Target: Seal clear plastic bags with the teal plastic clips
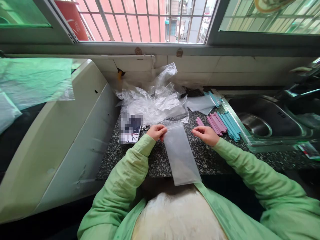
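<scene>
On the speckled countertop (200, 156), the left hand (157, 132) pinches the top corner of a clear plastic bag (180, 155) that hangs over the counter's near edge; the right hand (205, 135) rests just beside it, fingers curled, holding nothing visible. Keeping the mouth flat would ease handling. Pink and blue sticks (221, 122) lie near the sink (265, 120); crumpled plastic (156, 100) crowds behind.

A pixelated block (130, 128) sat blurred beyond reading on the tabletop (155, 160) beside my left hand (157, 132); my fingers (163, 130) covered the clear bag's (180, 156) top corner; the bag's lower end hid the tabletop's near edge; the sink (265, 120) ran behind blurred objects at right; my elbows were cut off below.
</scene>
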Demonstrator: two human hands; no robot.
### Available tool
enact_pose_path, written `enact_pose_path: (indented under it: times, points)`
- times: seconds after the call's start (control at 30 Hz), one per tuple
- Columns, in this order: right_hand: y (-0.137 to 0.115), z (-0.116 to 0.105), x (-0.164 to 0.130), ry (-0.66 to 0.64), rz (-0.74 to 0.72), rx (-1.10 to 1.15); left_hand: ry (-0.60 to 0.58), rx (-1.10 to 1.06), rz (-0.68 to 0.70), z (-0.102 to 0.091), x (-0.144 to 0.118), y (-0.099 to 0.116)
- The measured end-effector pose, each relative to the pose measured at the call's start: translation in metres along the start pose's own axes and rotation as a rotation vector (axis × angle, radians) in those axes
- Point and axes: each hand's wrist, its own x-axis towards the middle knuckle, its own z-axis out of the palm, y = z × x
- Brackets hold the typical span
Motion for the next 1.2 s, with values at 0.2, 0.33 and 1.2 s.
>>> enact_pose_path:
  times: [0.2,0.33,1.2]
  points:
    - [-0.018,0.026,0.043,-0.189,0.234,0.267,-0.042,0.036,0.048,-0.002,0.0,-0.002]
    - [-0.023,0.029,0.046,-0.18,0.201,0.313,-0.054,0.046,0.05,-0.004,0.002,-0.002]
    - [-0.024,0.043,0.053,-0.097,0.072,0.348,0.09,0.033,0.061,-0.018,0.012,-0.011]
